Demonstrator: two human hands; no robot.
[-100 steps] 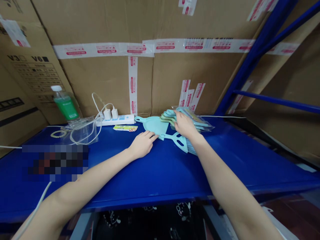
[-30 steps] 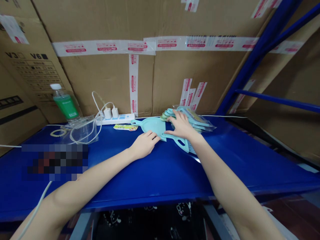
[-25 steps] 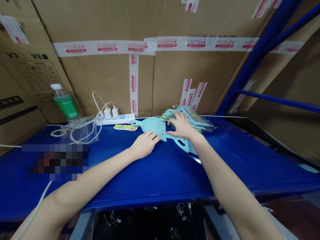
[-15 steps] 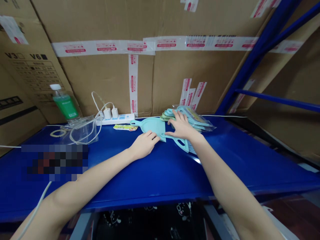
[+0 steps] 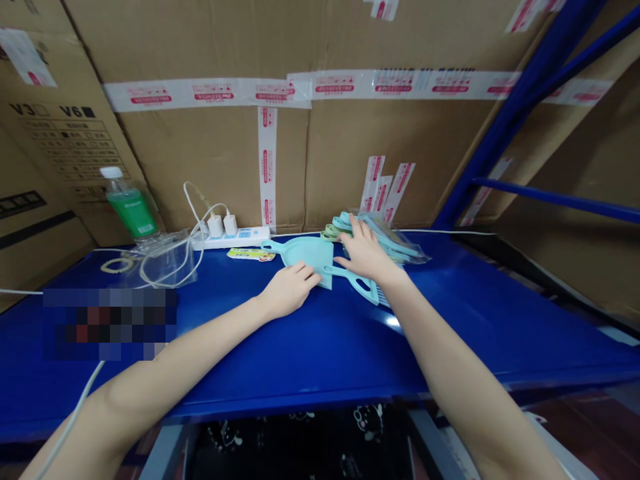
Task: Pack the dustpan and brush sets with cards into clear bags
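Observation:
A light blue mini dustpan [image 5: 305, 255] lies flat on the blue table [image 5: 320, 340], its handle pointing left. My left hand [image 5: 287, 289] rests on the dustpan's near corner, fingers loosely curled on its edge. A small light blue brush [image 5: 357, 283] lies just to the right, handle toward the dustpan. My right hand [image 5: 364, 253] lies flat and spread over the brush and the near edge of a stack of bagged blue and green dustpan sets [image 5: 385, 237] behind it.
Taped cardboard boxes [image 5: 280, 113] wall off the back. A white power strip [image 5: 233, 237] with chargers and cables, a green-labelled bottle [image 5: 127, 207], a clear plastic bag [image 5: 163, 263] and a small printed card [image 5: 250, 254] sit at the left back. Blue shelf posts [image 5: 505, 113] rise on the right.
The dustpan has shifted slightly left and turned under my left hand since the earliest frame. My right hand has moved a little on the brush and stack; otherwise little differs.

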